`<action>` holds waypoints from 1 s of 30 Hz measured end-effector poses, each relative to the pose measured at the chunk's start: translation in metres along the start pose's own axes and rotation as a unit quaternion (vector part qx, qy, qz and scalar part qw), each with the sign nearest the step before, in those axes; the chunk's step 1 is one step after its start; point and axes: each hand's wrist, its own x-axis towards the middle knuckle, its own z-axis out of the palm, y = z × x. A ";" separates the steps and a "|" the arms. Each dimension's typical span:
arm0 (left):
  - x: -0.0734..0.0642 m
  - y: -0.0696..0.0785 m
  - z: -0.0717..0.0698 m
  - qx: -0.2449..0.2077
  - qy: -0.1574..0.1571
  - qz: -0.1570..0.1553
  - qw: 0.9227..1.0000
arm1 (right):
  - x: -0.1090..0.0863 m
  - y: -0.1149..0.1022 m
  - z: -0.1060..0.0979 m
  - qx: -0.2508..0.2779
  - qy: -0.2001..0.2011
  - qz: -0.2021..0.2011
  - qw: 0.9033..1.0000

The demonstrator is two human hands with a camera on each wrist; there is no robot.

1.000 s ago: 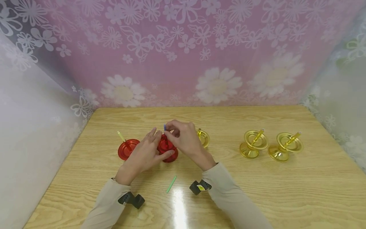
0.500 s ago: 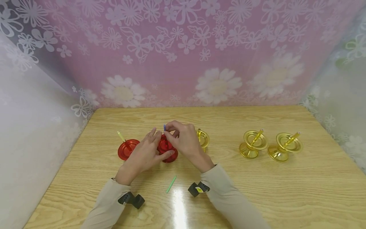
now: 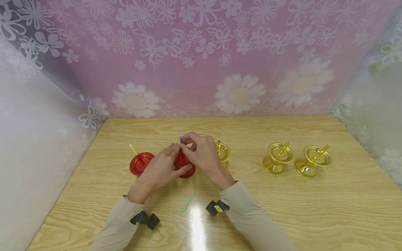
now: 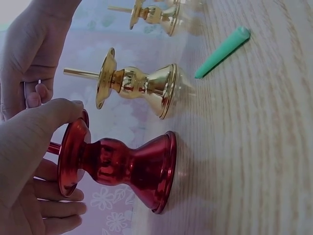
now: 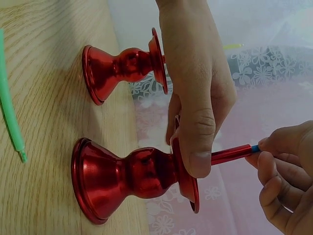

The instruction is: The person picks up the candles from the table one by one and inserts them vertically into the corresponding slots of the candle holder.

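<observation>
A red metal candlestick (image 5: 146, 171) stands upright on the table, with a dish and a thin tube on top. My left hand (image 3: 158, 169) holds it by the dish; in the left wrist view the thumb lies on the near rim and the other fingers reach round the far side. Between thumb and forefinger, my right hand (image 3: 204, 153) pinches a slim blue candle (image 5: 255, 148) at the mouth of the tube. The candle's lower end is inside the tube, and the fingers cover much of the rest.
Left of the hands is another red candlestick (image 3: 135, 165) bearing a yellow candle (image 3: 133, 149). A green candle (image 3: 188, 202) lies in front on the wooden table. One gold candlestick (image 3: 224, 152) stands behind the right hand, two more (image 3: 274, 165) further right. Patterned cloth hangs at the back.
My left hand's raised fingers have come down and drawn in around the dish. The right hand keeps its pinch on the blue candle, its wrist shifted slightly left.
</observation>
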 end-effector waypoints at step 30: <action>0.001 0.003 0.001 0.000 0.008 0.006 1.000 | -0.004 -0.002 -0.008 0.005 -0.006 0.015 1.000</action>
